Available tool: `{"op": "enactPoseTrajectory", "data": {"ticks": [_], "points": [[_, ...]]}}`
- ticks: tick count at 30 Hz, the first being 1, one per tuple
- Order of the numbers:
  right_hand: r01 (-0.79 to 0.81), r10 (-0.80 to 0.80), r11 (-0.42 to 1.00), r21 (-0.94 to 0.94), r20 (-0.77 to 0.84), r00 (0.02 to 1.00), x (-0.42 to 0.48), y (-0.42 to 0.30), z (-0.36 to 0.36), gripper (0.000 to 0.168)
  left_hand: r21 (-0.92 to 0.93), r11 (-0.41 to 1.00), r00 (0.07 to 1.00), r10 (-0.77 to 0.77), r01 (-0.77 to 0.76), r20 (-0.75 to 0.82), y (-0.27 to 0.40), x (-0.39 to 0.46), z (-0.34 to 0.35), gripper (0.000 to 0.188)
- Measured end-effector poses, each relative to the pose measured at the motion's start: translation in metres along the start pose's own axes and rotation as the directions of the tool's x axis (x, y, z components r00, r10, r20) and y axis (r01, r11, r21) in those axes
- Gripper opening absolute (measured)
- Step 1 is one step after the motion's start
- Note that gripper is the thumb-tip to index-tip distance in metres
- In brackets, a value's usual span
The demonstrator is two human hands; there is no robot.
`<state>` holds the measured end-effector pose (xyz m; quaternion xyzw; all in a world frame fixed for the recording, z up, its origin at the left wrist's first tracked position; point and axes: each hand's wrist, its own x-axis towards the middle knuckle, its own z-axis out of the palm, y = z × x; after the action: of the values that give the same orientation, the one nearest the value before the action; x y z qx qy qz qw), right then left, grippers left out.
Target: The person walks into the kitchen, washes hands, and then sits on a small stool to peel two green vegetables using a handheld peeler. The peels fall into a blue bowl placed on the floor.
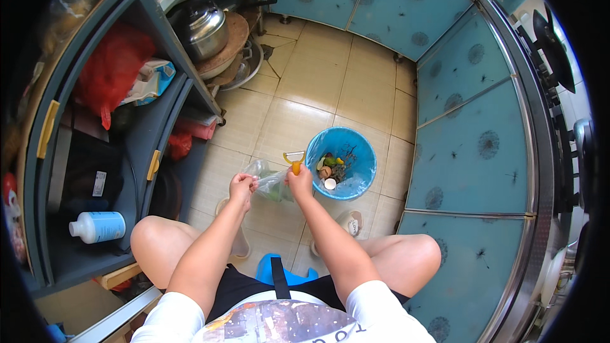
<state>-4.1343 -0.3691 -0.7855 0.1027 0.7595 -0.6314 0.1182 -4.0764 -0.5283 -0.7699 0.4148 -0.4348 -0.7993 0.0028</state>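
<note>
My left hand [242, 190] grips one side of a clear plastic bag [274, 182] that hangs between my hands with something green inside. In my right hand [300, 182] is a peeler [294, 159] with a yellow-orange handle, its blade frame pointing up and left. The same hand pinches the other side of the bag. Right beside it stands a blue bin [364, 166] with a plastic liner. Inside lie an eggshell [330, 184], peel scraps and dark stems. What exactly the green thing in the bag is, I cannot tell.
Grey shelving at the left holds a red plastic bag [112, 66], a white bottle with a blue label [98, 227] and a steel kettle [206, 28] on stacked lids. Blue cabinet doors [467, 152] run along the right and far side. A blue stool [267, 267] is beneath me.
</note>
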Motion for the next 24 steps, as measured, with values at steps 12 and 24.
{"op": "enactPoseTrajectory", "data": {"ticks": [12,24], "points": [[0.011,-0.051,0.848,-0.529,-0.062,0.997,-0.033,0.049,-0.020,0.038,0.929,0.335,0.891,0.454,-0.155,-0.015,-0.081,0.014,-0.059,0.024],[0.448,0.092,0.618,-0.646,0.625,0.775,-0.015,0.038,0.024,0.038,0.757,-0.566,0.912,0.024,-0.325,0.410,-0.009,0.031,-0.041,0.032]]}}
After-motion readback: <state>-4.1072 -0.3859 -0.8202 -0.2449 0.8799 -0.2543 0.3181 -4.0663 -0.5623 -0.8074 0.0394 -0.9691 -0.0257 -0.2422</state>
